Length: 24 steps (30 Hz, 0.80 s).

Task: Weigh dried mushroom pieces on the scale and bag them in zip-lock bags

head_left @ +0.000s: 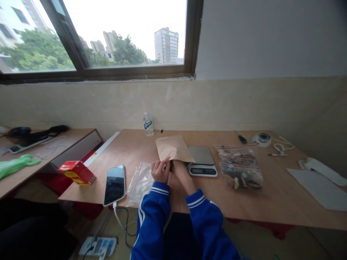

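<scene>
A brown paper envelope stands tilted up above the wooden table. My left hand pinches its lower left edge with closed fingers. My right hand reaches up into the envelope's open bottom, so its fingers are hidden inside. Both arms wear blue sleeves with white stripes. A digital scale sits just right of the envelope. A clear plastic bag lies flat left of my hands.
A phone on a charging cable lies at the left. A red box sits on the table corner. Zip bags of dried pieces, a water bottle, a green-handled tool and a tape roll lie further off.
</scene>
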{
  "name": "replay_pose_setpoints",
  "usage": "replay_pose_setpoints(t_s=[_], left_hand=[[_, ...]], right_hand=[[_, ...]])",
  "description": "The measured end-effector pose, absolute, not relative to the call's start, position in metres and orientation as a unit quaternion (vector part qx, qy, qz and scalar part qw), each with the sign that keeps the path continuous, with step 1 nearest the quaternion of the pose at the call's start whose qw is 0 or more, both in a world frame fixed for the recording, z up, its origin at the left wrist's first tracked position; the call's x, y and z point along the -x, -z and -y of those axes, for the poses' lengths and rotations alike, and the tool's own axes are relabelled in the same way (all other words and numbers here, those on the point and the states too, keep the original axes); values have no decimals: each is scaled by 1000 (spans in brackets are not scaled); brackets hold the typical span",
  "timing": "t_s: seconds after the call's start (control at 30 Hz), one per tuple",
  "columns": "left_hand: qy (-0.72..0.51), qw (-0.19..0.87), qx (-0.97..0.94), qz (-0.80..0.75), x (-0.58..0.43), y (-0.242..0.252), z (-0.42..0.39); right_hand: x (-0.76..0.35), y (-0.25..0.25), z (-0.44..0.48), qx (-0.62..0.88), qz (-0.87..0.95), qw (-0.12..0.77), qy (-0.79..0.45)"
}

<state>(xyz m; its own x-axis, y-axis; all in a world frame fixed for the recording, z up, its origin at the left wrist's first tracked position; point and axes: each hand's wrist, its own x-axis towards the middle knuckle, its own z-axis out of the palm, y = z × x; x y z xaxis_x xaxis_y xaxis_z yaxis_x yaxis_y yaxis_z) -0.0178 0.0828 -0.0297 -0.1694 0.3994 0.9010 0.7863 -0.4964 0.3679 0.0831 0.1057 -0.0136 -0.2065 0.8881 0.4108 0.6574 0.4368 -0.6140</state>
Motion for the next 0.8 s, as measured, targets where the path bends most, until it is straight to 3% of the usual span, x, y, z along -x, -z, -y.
replay_pose_setpoints(t_s=[0.2, 0.8], left_hand=[[593, 160, 630, 474, 18, 31, -83], [583, 139, 644, 476, 16, 33, -86]], right_hand=[[-98, 13, -78, 477, 782, 371, -151], [-121, 39, -57, 398, 771, 492, -71]])
